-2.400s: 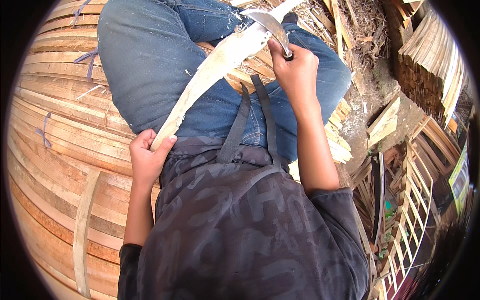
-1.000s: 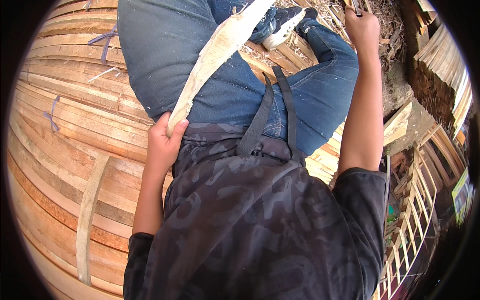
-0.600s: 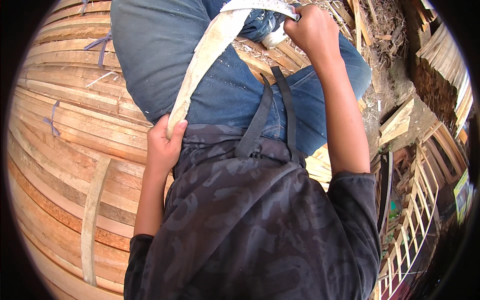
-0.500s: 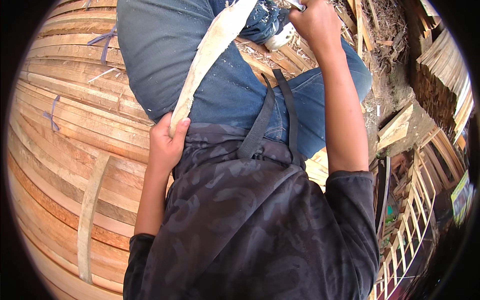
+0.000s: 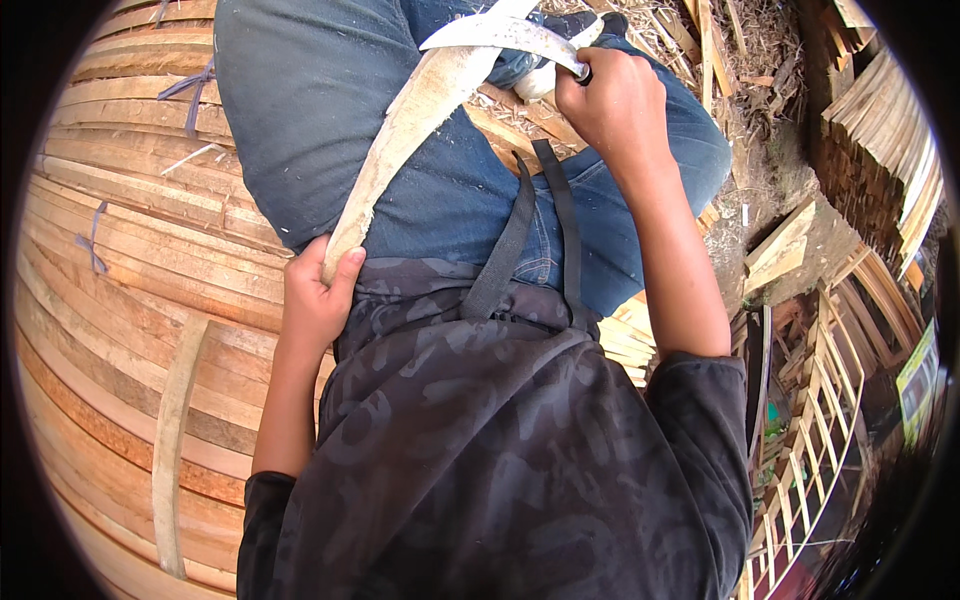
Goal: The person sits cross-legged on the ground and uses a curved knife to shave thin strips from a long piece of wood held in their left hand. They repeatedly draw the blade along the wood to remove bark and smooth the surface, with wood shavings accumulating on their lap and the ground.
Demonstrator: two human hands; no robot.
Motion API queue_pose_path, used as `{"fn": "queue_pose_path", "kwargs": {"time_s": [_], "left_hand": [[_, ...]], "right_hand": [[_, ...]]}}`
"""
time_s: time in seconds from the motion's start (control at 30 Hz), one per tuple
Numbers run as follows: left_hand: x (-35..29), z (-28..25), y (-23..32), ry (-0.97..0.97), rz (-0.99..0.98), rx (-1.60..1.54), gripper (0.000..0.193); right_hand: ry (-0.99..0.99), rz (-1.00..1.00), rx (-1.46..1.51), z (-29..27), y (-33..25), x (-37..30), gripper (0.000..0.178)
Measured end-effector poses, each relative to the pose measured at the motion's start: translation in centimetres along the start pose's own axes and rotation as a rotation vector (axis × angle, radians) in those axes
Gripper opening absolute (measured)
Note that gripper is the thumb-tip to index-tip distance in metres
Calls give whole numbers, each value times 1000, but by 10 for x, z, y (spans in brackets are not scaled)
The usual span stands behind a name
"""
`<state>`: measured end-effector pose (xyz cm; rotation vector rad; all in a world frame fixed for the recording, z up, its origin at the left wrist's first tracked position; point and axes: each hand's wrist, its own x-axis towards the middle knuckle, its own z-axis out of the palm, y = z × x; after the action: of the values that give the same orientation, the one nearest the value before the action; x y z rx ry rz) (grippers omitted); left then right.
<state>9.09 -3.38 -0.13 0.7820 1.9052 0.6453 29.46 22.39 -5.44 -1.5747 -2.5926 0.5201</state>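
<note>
My left hand [image 5: 317,292] is closed round the near end of a long pale piece of wood [image 5: 418,108], beside my left hip. The piece slants up across my left thigh, with a rough, fibrous surface, and its far end runs out of the top of the view. A curved sickle [image 5: 505,37] is in my right hand [image 5: 622,105], the fist wrapped round its handle, most of which is hidden. Its pale metal blade points left and crosses over the upper part of the wood; whether it touches I cannot tell.
Stacked planks [image 5: 150,235] lie along my left, with a loose batten [image 5: 178,440] across them and purple ties [image 5: 190,90]. Wood shavings [image 5: 660,50] cover the ground ahead. At right stand a bundle of thin slats [image 5: 885,150] and a wooden lattice [image 5: 815,450].
My right hand has come nearer and slightly left, bringing the sickle's blade into view over the wood. My left hand keeps its grip, shifted slightly left and down in the picture.
</note>
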Motion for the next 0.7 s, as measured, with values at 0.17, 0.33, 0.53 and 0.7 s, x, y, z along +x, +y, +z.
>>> {"fn": "queue_pose_path", "kwargs": {"time_s": [0.17, 0.33, 0.53, 0.7], "left_hand": [[-3, -3, -2, -12, -12, 4, 24], [4, -2, 7, -18, -32, -30, 24], [0, -4, -1, -14, -24, -16, 24], [1, -6, -9, -70, -44, -62, 24]], "right_hand": [[-20, 117, -144, -18, 31, 68, 27], [213, 230, -155, -15, 55, 98, 30], [2, -87, -137, -4, -6, 39, 25], [112, 286, -75, -32, 60, 95, 27]]}}
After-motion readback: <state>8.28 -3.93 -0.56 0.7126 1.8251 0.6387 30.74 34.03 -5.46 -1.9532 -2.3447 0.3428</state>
